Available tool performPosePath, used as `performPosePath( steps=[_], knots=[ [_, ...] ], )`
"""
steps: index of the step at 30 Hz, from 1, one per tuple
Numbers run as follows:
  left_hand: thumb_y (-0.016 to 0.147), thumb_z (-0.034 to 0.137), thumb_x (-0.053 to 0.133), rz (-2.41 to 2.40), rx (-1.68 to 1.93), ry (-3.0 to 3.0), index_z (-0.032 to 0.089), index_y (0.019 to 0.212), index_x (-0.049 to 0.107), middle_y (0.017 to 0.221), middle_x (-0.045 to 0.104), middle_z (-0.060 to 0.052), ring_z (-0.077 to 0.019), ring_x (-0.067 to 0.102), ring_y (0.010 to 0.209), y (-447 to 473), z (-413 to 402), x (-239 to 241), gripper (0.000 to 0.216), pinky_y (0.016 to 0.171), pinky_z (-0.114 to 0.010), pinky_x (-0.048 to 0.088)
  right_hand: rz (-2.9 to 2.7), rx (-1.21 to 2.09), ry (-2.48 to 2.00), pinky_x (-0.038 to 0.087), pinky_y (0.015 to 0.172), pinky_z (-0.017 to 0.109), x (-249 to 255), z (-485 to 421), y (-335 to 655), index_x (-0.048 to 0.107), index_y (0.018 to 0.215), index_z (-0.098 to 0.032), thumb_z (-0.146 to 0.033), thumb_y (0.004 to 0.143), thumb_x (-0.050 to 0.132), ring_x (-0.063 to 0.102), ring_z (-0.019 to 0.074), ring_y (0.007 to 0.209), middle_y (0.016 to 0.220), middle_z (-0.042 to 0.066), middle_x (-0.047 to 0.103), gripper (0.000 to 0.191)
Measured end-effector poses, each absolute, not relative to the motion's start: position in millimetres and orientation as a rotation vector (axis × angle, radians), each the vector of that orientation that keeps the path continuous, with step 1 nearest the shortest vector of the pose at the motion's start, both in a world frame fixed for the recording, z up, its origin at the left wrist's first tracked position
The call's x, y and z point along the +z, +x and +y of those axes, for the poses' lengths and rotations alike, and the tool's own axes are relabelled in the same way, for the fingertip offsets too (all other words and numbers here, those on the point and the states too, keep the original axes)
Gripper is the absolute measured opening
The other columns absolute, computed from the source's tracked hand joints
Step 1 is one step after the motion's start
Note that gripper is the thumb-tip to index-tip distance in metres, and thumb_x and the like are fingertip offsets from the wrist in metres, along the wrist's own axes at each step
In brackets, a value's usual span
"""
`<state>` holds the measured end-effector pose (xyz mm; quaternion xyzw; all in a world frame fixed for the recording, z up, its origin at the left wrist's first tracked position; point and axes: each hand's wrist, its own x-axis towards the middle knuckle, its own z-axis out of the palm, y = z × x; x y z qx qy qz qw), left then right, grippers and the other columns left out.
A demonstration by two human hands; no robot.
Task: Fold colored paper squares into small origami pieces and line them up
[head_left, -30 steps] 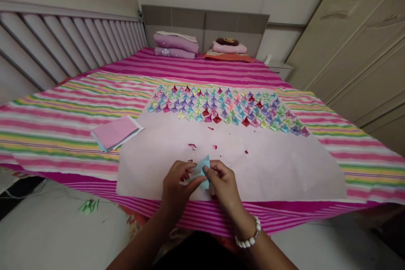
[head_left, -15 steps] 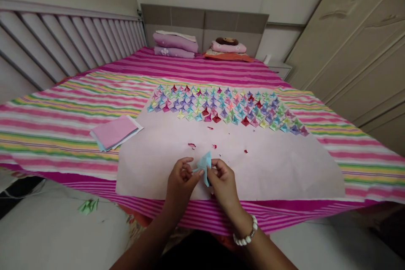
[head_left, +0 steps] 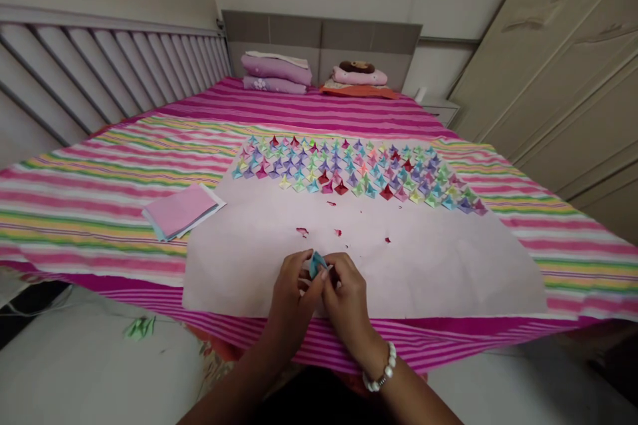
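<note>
A light blue folded paper piece (head_left: 317, 263) is pinched between my two hands, just above the near part of a large pale pink sheet (head_left: 438, 259). My left hand (head_left: 295, 287) grips it from the left, with thumb and fingers closed on it. From the other side, my right hand (head_left: 346, 285) holds its edge, fingers curled in. Much of the paper is hidden by the fingers. Rows of small folded paper shapes (head_left: 353, 177) in many colours stand across the far half of the sheet.
Left of the sheet lies a stack of pink, white and blue paper (head_left: 182, 211) on the striped bedspread (head_left: 100, 212). Small red scraps (head_left: 302, 232) are scattered mid-sheet. Folded bedding (head_left: 276, 73) sits by the headboard. Green paper (head_left: 140, 327) lies on the floor at left.
The blue paper has turned from a standing pointed triangle into a smaller, partly opened shape between the fingers. My hands have come closer together, and the left fingers have closed around it.
</note>
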<state>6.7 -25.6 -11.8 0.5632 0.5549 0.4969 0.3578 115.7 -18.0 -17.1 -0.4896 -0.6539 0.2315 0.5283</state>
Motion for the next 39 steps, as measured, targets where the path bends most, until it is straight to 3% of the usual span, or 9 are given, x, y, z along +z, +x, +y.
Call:
performPosePath(
  steps=[5,12,17,20,25,31,36,39],
  knots=[
    [0.078,0.022,0.055,1.452,1.181,1.465,0.016,0.106,0.064,0.108,0.068,-0.01,-0.023,0.064,0.1,0,-16,-12,0.03,0.089,-0.039,0.05,-1.617,0.512,-1.115,0.045,0.067,0.03,-18,-18,114,0.057,0.083,-0.019,-0.007,0.084,0.045,0.054,0.0176,0.078,0.083,0.005,0.057,0.017],
    [0.072,0.019,0.056,1.328,1.171,1.312,0.018,0.095,0.069,0.093,0.074,-0.005,-0.0204,0.069,0.085,-1,-11,-10,0.026,0.079,-0.032,0.054,-1.388,0.788,-1.124,0.044,0.062,0.028,-16,-15,118,0.06,0.078,-0.02,-0.011,0.076,0.049,0.055,0.0161,0.071,0.08,0.003,0.06,0.015],
    [0.07,0.022,0.063,1.164,1.201,1.179,0.017,0.089,0.071,0.092,0.075,-0.006,-0.0222,0.069,0.09,-1,-10,-3,0.021,0.084,-0.034,0.054,-1.034,1.133,-1.11,0.041,0.053,0.024,-15,-9,125,0.062,0.076,-0.019,-0.017,0.07,0.056,0.05,0.0126,0.057,0.069,-0.001,0.06,0.009],
    [0.067,0.024,0.071,1.069,1.163,1.097,0.016,0.094,0.07,0.096,0.075,-0.007,-0.0239,0.069,0.093,-3,-11,1,0.028,0.087,-0.038,0.054,-0.933,1.231,-1.07,0.043,0.056,0.025,-12,-6,129,0.064,0.075,-0.019,-0.019,0.07,0.06,0.053,0.0135,0.06,0.07,0.0,0.064,0.007],
    [0.06,0.014,0.077,0.975,1.112,1.187,0.016,0.103,0.066,0.108,0.07,-0.009,-0.0242,0.066,0.102,-6,-13,3,0.045,0.093,-0.038,0.051,-0.817,1.384,-0.957,0.045,0.061,0.026,-7,-6,133,0.066,0.077,-0.019,-0.023,0.071,0.065,0.055,0.013,0.061,0.077,0.001,0.067,0.007],
    [0.074,0.027,0.068,1.136,1.173,1.294,0.018,0.083,0.07,0.081,0.071,-0.004,-0.0183,0.068,0.079,-5,-12,5,0.013,0.076,-0.029,0.053,-0.918,1.457,-0.898,0.044,0.063,0.027,-1,-9,138,0.068,0.084,-0.017,-0.033,0.078,0.066,0.055,0.0131,0.061,0.064,0.0,0.064,0.017],
    [0.074,0.033,0.067,1.195,1.151,1.175,0.017,0.074,0.07,0.063,0.066,-0.001,-0.0148,0.062,0.063,-6,-8,10,0.017,0.061,-0.025,0.049,-1.06,1.413,-1.02,0.037,0.051,0.024,-9,-9,144,0.066,0.093,-0.018,-0.038,0.073,0.072,0.048,0.011,0.048,0.051,-0.005,0.056,0.029],
    [0.072,0.034,0.068,1.201,1.151,1.172,0.016,0.067,0.068,0.056,0.06,0.001,-0.0121,0.055,0.057,-7,-8,10,0.019,0.055,-0.023,0.044,-1.107,1.436,-1.041,0.035,0.046,0.023,-12,-10,144,0.066,0.085,-0.018,-0.038,0.067,0.077,0.045,0.0098,0.043,0.048,-0.007,0.05,0.03]
  ],
)
